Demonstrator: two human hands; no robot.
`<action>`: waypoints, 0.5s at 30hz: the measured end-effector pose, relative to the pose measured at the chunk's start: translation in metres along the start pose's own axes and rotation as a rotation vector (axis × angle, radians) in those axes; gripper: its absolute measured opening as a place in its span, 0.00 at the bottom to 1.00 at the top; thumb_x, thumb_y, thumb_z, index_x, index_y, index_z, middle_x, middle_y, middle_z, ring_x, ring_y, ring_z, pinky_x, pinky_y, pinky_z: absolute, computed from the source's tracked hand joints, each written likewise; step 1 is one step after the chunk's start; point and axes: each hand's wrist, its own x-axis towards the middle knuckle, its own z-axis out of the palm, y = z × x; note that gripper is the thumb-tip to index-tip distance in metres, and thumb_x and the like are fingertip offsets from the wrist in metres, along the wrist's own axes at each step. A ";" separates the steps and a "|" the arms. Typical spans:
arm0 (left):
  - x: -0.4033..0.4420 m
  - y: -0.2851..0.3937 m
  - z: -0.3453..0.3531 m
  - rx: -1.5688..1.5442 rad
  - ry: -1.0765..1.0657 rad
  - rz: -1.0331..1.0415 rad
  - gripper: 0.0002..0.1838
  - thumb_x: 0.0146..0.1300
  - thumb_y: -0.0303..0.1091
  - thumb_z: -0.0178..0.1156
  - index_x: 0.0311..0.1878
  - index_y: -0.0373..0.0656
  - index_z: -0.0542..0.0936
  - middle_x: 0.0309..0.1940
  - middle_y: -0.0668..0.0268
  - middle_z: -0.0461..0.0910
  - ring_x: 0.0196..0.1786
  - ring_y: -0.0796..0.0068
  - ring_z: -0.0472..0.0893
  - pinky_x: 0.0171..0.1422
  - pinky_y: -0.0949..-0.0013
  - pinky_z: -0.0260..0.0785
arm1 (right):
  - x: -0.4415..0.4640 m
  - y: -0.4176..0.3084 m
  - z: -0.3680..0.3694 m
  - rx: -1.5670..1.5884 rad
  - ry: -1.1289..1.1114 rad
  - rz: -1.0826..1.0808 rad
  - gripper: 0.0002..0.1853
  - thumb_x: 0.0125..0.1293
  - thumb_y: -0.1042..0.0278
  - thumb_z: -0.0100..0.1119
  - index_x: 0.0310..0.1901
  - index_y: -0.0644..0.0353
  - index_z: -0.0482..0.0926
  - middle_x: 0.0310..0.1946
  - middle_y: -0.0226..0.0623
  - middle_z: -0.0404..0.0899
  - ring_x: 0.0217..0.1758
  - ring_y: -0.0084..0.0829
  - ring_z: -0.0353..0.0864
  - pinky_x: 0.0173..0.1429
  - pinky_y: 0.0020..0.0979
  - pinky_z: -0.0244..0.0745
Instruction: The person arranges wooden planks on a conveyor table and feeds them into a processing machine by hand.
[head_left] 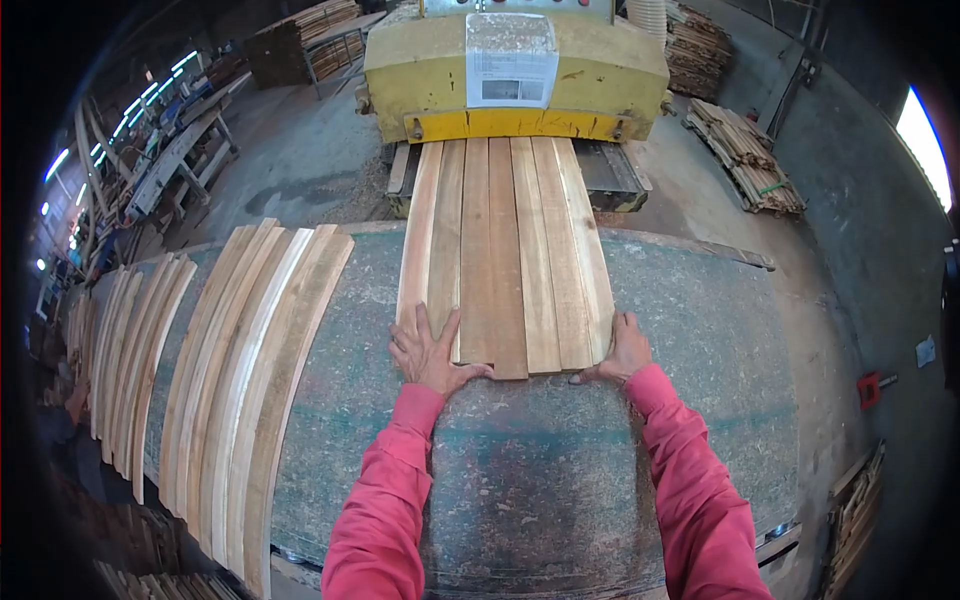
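Several long wooden planks [508, 270] lie side by side, their far ends under the yellow machine [420, 80]. The near ends are slightly uneven. On the left planks my left hand [432, 355] rests with fingers spread, its thumb along the near end edge. At the near right corner, my right hand [618, 355] curls its fingers against the outer plank's side, with the thumb along the end edge. Beneath the planks is a worn, greenish-grey table [520, 470].
More planks [250, 370] lie on the table's left side, with a narrower group [145, 350] beyond them. Bundled wood [745, 155] sits on the floor at right. A red tool [872, 390] is near the right wall. Another person's hand [76, 400] shows at far left.
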 end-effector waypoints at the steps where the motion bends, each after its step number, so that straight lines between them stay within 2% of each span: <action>1: 0.005 0.000 0.002 -0.005 0.005 0.000 0.68 0.26 0.82 0.75 0.79 0.77 0.66 0.84 0.50 0.47 0.75 0.16 0.50 0.75 0.23 0.44 | 0.005 0.000 0.001 -0.003 -0.013 0.017 0.74 0.17 0.40 0.92 0.70 0.71 0.64 0.60 0.54 0.70 0.62 0.59 0.79 0.67 0.48 0.78; 6: 0.029 -0.004 0.002 -0.015 0.000 -0.008 0.67 0.25 0.82 0.75 0.79 0.77 0.66 0.84 0.50 0.47 0.76 0.17 0.49 0.76 0.24 0.42 | 0.029 -0.008 -0.001 -0.018 -0.025 0.036 0.77 0.18 0.39 0.92 0.72 0.76 0.62 0.64 0.53 0.70 0.63 0.56 0.80 0.69 0.45 0.78; 9: 0.045 -0.010 0.006 -0.024 0.022 0.027 0.68 0.25 0.85 0.72 0.79 0.77 0.66 0.83 0.48 0.49 0.76 0.13 0.46 0.76 0.20 0.40 | 0.045 -0.008 0.003 -0.088 -0.026 0.044 0.78 0.17 0.38 0.91 0.72 0.75 0.63 0.65 0.53 0.70 0.64 0.54 0.80 0.68 0.44 0.78; 12: 0.056 -0.004 -0.012 -0.056 -0.090 -0.020 0.66 0.31 0.82 0.73 0.80 0.74 0.64 0.84 0.48 0.47 0.80 0.18 0.44 0.77 0.18 0.37 | 0.049 -0.016 -0.005 -0.103 -0.059 0.101 0.77 0.18 0.35 0.91 0.72 0.71 0.64 0.65 0.53 0.69 0.66 0.54 0.77 0.68 0.45 0.76; 15: 0.046 0.001 -0.010 0.043 0.107 -0.066 0.59 0.45 0.75 0.72 0.80 0.69 0.62 0.83 0.49 0.49 0.82 0.24 0.45 0.78 0.21 0.39 | 0.031 -0.029 -0.005 -0.139 0.105 0.134 0.68 0.32 0.35 0.88 0.73 0.64 0.65 0.65 0.55 0.68 0.66 0.56 0.74 0.67 0.48 0.74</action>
